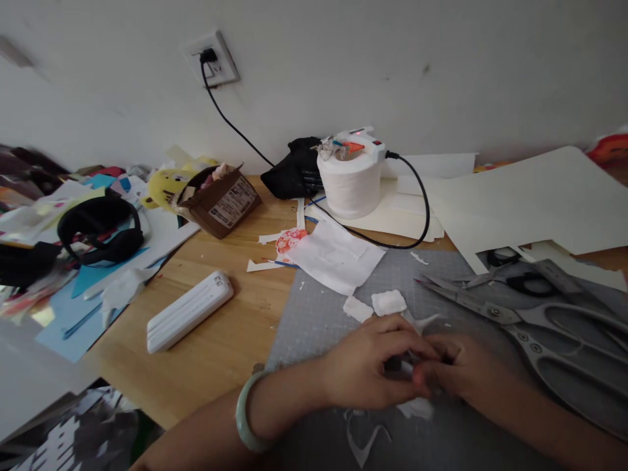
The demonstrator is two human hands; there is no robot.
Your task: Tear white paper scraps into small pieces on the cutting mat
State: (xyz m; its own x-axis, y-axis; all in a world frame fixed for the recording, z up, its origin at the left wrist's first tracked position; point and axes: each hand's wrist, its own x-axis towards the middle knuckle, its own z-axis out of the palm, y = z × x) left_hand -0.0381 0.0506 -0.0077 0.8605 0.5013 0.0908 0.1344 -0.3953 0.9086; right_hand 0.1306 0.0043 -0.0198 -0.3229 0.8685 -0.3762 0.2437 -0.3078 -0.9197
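Over the grey cutting mat (pixel 314 327), my left hand (pixel 375 363) has its fingers curled and its fingertips meeting those of my right hand (pixel 449 366). Both hands are closed around something small that their fingers mostly hide; a bit of white shows between them. A pale green bangle (pixel 244 412) circles my left wrist. Two small white pads (pixel 389 302) lie just beyond my left hand. White scraps (pixel 366 445) are on the mat below the hands.
Large metal scissors (pixel 505 315) lie at the right. Behind stand a white roll (pixel 349 186) with a corded glue gun (pixel 366 140) on top, and a cardboard box (pixel 220 203). A white power bank (pixel 190 311) and black headphones (pixel 101 229) are at the left.
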